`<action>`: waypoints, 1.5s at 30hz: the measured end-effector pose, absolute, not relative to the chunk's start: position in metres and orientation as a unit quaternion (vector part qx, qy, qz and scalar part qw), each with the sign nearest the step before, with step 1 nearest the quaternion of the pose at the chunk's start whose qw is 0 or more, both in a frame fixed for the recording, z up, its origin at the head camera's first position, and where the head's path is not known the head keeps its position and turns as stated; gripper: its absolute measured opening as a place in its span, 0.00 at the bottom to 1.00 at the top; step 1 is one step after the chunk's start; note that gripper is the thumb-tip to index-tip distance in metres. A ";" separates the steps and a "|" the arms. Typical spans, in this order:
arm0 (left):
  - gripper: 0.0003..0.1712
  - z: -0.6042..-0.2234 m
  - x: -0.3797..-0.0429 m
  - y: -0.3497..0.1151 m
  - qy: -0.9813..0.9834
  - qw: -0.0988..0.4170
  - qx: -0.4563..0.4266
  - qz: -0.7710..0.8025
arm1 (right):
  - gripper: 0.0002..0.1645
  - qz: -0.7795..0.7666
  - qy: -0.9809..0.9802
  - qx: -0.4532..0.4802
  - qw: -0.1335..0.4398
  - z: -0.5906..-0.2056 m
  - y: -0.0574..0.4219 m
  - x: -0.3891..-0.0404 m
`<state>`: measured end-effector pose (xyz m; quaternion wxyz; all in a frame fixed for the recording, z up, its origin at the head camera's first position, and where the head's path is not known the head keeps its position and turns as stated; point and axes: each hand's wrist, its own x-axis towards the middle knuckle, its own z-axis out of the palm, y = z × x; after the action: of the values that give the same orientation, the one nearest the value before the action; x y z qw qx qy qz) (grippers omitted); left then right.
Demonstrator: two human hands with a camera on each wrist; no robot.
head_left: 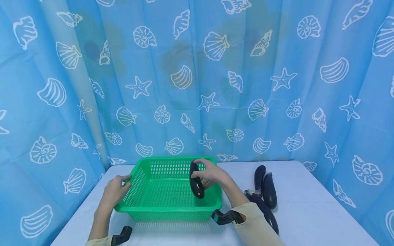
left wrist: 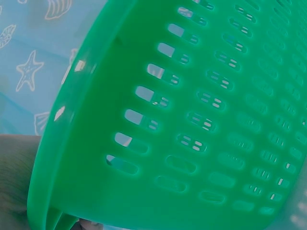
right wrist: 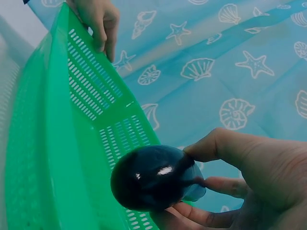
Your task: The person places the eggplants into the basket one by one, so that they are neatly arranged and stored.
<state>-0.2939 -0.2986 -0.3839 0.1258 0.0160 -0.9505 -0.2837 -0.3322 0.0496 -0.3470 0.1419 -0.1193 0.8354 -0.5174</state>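
A dark purple eggplant (head_left: 195,181) is held upright by my right hand (head_left: 212,173), over the right side of a green plastic basket (head_left: 172,209). Thumb and fingers pinch it from the right. In the right wrist view, the rounded, shiny end of the eggplant (right wrist: 148,179) faces the camera, with my right hand (right wrist: 259,177) around its far part. At the basket's left rim, my left hand (head_left: 115,191) grips the edge, its fingers bent over it. The left wrist view is mostly filled by the slotted basket wall (left wrist: 144,191); most of that hand is hidden there.
Right of the basket, three more eggplants lie on the white table (head_left: 307,205): one at the back (head_left: 259,179), one beside it (head_left: 270,193), and one nearer (head_left: 266,213), partly behind my right sleeve. A blue shell-patterned curtain (head_left: 197,85) surrounds the table.
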 end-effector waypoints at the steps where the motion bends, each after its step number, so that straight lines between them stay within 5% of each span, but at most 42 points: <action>1: 0.25 -0.384 -0.294 -0.299 -0.951 0.125 0.017 -0.284 | 0.40 -0.517 0.835 -0.119 0.142 -0.348 0.048 -0.332; 45: 0.26 -0.385 -0.292 -0.298 -0.948 0.129 0.015 -0.291 | 0.40 -0.544 0.813 -0.105 0.179 -0.383 -0.002 -0.329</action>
<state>-0.2924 -0.2982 -0.3852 0.1285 0.0151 -0.9478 -0.2915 -0.3291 -0.0023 -0.3825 0.1793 -0.1047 0.8128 -0.5443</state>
